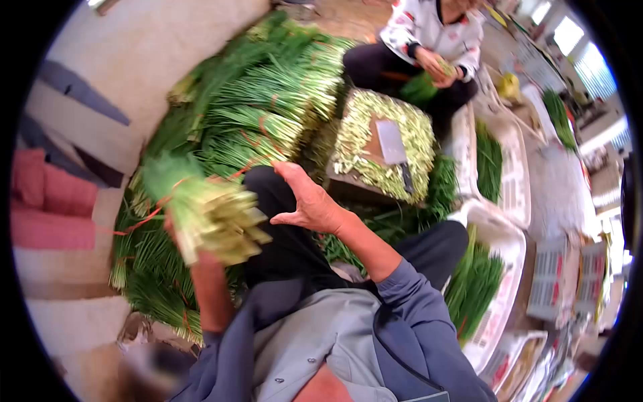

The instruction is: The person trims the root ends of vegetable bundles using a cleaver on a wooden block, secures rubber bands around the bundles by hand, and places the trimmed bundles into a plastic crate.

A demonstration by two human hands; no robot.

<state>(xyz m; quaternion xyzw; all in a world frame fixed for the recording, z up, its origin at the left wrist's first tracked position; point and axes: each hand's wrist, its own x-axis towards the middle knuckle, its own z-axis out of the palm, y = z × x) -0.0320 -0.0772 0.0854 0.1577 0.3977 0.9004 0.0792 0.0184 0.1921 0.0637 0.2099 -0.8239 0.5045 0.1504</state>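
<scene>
My left hand (207, 262) grips a thick bunch of chives (221, 221), its pale cut ends toward my knee; bunch and hand are blurred. A red string (146, 220) loops round the bunch and trails left. My right hand (309, 199) is beside the bunch above my knee, thumb spread from the fingers. Red string passes by its fingertips; whether they touch it, I cannot tell. A large pile of chive bundles (258, 110) lies beyond. A cleaver (391, 142) rests on a chopping block (372, 149) strewn with pale chive trimmings (355, 120).
Across the block sits a person (435, 33) holding a smaller green bunch. White plastic crates (514, 164) with chives line the right side. More loose chives (439, 187) lie by the block. Pink cloth (53, 201) is at the left edge, and stacked crates (550, 278) stand far right.
</scene>
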